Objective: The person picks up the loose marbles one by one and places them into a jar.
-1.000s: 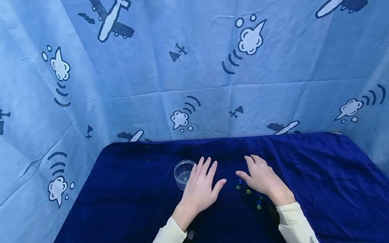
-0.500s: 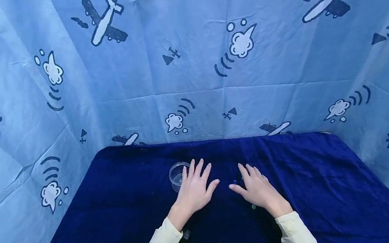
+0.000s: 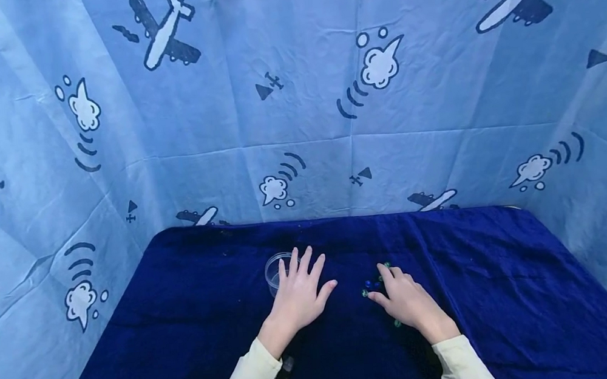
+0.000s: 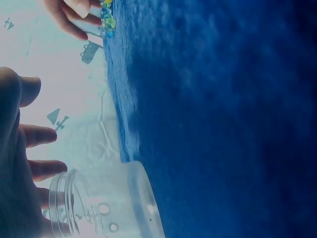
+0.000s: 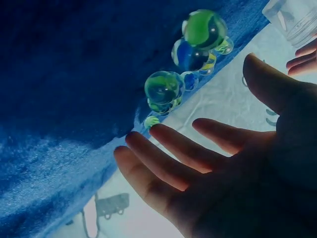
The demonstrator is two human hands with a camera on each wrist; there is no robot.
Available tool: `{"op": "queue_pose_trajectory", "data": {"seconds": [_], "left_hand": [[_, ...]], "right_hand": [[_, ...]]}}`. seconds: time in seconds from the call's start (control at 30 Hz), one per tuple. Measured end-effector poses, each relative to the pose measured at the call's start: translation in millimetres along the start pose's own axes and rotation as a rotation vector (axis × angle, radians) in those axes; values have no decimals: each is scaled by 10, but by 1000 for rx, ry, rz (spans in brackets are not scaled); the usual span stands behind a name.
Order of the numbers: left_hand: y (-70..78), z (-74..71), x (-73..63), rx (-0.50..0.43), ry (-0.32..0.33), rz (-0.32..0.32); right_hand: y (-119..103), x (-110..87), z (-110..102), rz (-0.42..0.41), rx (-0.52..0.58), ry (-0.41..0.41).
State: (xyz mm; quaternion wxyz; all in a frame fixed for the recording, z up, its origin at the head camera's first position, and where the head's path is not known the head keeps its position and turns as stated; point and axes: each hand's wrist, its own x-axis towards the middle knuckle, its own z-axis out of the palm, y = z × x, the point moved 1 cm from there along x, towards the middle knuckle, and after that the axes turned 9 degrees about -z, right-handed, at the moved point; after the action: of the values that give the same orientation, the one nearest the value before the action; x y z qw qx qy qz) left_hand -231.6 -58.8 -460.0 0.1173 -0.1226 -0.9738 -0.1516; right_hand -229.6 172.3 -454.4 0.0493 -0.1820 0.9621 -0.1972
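Observation:
A clear round jar (image 3: 271, 276) stands upright on the dark blue cloth, its top uncovered. My left hand (image 3: 296, 300) hovers with spread fingers over its right side; in the left wrist view, two fingertips show through the ridged neck of the jar (image 4: 109, 201). Several glass marbles with green, blue and yellow swirls lie on the cloth to the right, among them a blue marble (image 3: 369, 284) and a green marble (image 3: 397, 323). Above this cluster is my right hand (image 3: 406, 301), palm down, fingers loosely extended, thumb tip near one marble. A green marble (image 5: 204, 29) appears close in the right wrist view.
Dark blue velvety cloth (image 3: 184, 323) covers the table. A blue curtain (image 3: 306, 104) printed with planes and clouds rises behind and at both sides. Beside the left sleeve lies a small greyish object (image 3: 288, 363), partly in shadow.
My right hand has drawn back slightly toward me, uncovering marbles near its index fingertip and thumb. The left hand has shifted a little left, overlapping the jar more. The head view has turned slightly.

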Motion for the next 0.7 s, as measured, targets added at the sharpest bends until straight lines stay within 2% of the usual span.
{"op": "queue_pose_trajectory", "data": {"seconds": [0.23,0.37,0.57,0.7], "left_hand": [[-78,-68,26,-6,-1,-11],[-234,-188,65,-46,3,-55],[-597,-307,88,-255,-82,-143],[-759,-314,87,-393,-171,-179]], "right_hand": [[23,-14,-11,-25,-8,34],[40,-19,-18,-88,-41,115],[127,-5,4,-175,-67,262],[168,18,-7,-197,-38,291]]}}
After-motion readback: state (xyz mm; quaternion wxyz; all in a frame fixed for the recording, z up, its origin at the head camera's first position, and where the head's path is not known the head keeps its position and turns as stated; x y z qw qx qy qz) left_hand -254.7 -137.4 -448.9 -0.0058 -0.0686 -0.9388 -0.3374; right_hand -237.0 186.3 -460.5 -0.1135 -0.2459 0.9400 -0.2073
